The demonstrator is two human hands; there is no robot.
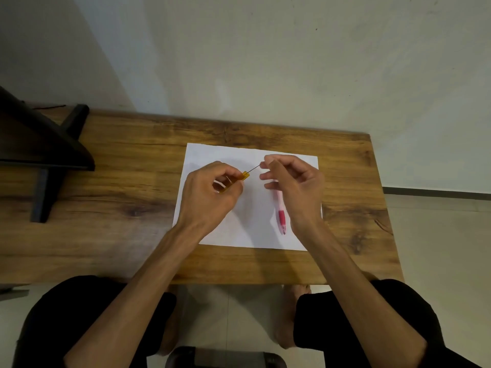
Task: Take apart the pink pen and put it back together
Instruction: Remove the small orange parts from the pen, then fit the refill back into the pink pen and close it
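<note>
Pink pen [281, 214] lies whole on white paper [212, 152].

bare forearms and hands [210, 192], no sleeves; black trousers [79, 314], bare feet [288, 314]

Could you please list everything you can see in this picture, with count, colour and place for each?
Table: one, brown wood grain, across the middle of the view.
Sheet of paper: one, white, lying on the table under the hands.
Pink pen: one, pink and red, lying on the paper, partly hidden under the right hand.
Orange barrel: one, see-through orange, held in the left hand.
Thin refill: one, dark, running from the orange barrel to the right fingertips.
Black stand: one, black, on the table's left end.
Left hand: one, closed on the orange barrel.
Right hand: one, pinching the refill's end.
Legs: two, in black, below the table.
</note>
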